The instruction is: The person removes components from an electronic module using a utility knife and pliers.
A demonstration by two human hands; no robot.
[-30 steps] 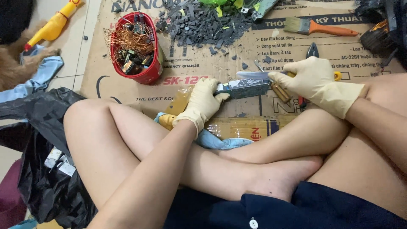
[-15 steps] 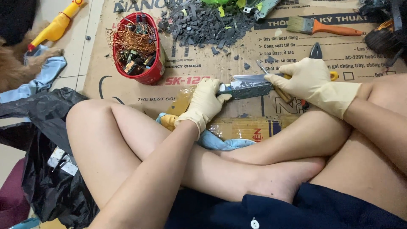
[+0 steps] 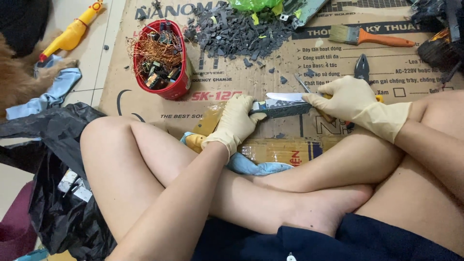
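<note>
Both my hands wear cream rubber gloves and work over a sheet of cardboard in front of my crossed legs. My left hand grips the left end of a flat grey metal piece and pins it to the cardboard. My right hand is closed on the handle of a knife. The knife blade points left and rests along the top edge of the grey piece. A yellow-handled tool lies under my left wrist.
A red bowl of copper wire and small parts stands at the back left, beside a pile of dark grey fragments. A paintbrush and pliers lie at the back right. A black plastic bag and a blue cloth are on my left.
My right hand has shifted slightly left, sliding the knife blade along the grey piece. My left hand has kept its hold in place.
</note>
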